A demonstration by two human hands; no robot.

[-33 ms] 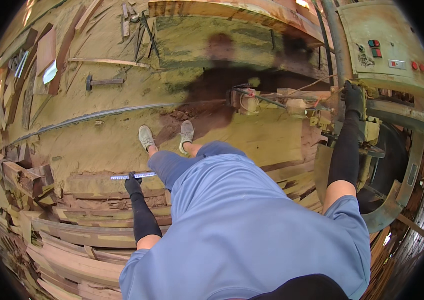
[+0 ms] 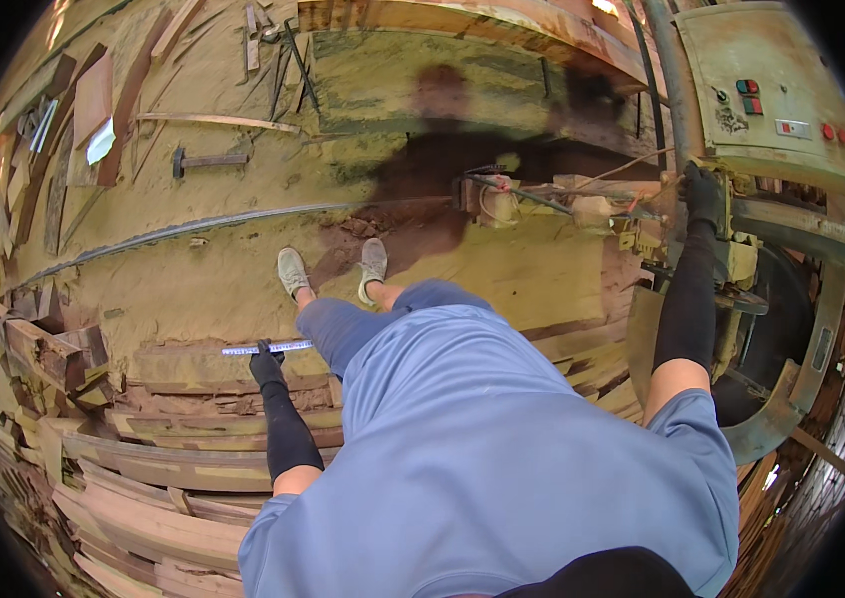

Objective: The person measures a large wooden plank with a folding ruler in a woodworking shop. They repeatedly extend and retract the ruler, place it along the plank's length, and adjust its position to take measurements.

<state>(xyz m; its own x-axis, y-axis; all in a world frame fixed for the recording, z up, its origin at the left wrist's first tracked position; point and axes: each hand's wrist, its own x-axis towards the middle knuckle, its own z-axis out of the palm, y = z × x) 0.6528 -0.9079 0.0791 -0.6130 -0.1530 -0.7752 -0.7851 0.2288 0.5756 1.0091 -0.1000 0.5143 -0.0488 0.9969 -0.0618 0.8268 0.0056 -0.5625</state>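
Note:
My left hand (image 2: 266, 367), in a black glove and sleeve, is closed around a white measuring strip (image 2: 239, 350) with blue markings. The strip lies crosswise in the grip and sticks out on both sides, over a plank at my left. Out to the right, my right hand (image 2: 703, 189), also dark-gloved, is closed on a part of the machine below the control box (image 2: 781, 95). What exactly its fingers grip is hidden by the glove. Just below that arm sits a large dark wheel (image 2: 776, 319) in a curved metal housing.
A metal rail (image 2: 193, 232) crosses the dusty ground ahead of my shoes (image 2: 373, 261). Stacked planks (image 2: 158, 463) fill the near left. A hammer-shaped tool (image 2: 211, 160) and loose boards (image 2: 93, 105) lie far left. A long timber beam (image 2: 482, 28) spans the back.

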